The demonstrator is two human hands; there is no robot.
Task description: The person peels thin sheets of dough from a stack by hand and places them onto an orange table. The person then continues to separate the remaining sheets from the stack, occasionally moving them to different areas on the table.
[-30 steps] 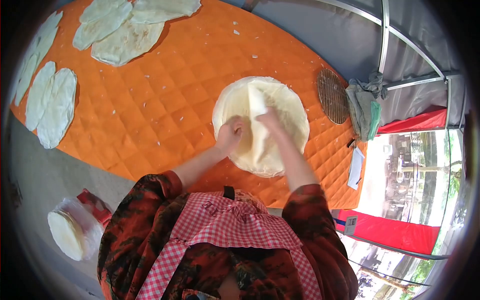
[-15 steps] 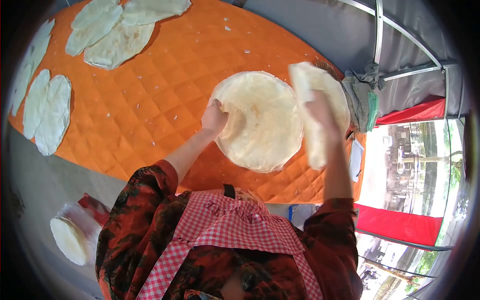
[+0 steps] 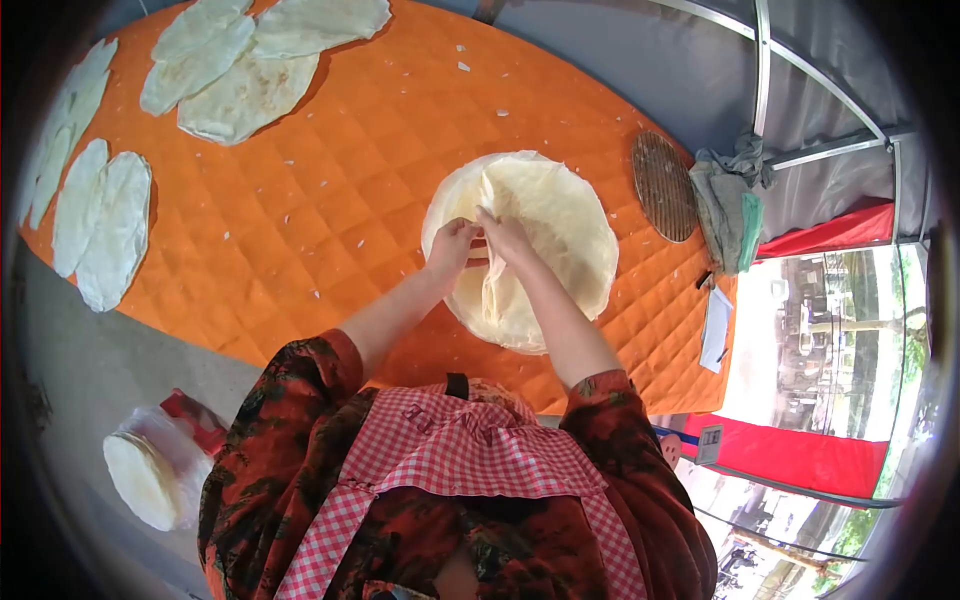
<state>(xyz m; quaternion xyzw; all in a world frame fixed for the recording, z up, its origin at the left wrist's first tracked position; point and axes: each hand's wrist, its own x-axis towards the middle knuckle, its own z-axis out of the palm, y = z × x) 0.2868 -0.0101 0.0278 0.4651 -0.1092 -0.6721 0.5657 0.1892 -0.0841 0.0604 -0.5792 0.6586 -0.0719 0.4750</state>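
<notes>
A round stack of thin pale flatbreads (image 3: 572,235) lies on the orange quilted cloth (image 3: 330,210). Over its left half, a thin flatbread (image 3: 491,290) stands edge-on as a narrow fold. My left hand (image 3: 453,248) pinches it from the left, with the fingers curled. From the right, my right hand (image 3: 506,238) grips the same flatbread near its upper part, thumb and fingers pressed together. Both hands almost meet. Where exactly the fingertips close on it is partly hidden.
A round ridged disc (image 3: 664,187) lies right of the stack, near grey cloths (image 3: 727,195) and a white sheet-like object (image 3: 716,328). More flatbreads (image 3: 250,90) are spread at the far left. Bagged flatbreads (image 3: 140,480) sit low on the left. Crumbs dot the cloth.
My right hand has brought a flatbread left from over the ridged disc, uncovering it. My left hand has moved inward from the stack's left edge and now grips that flatbread too.
</notes>
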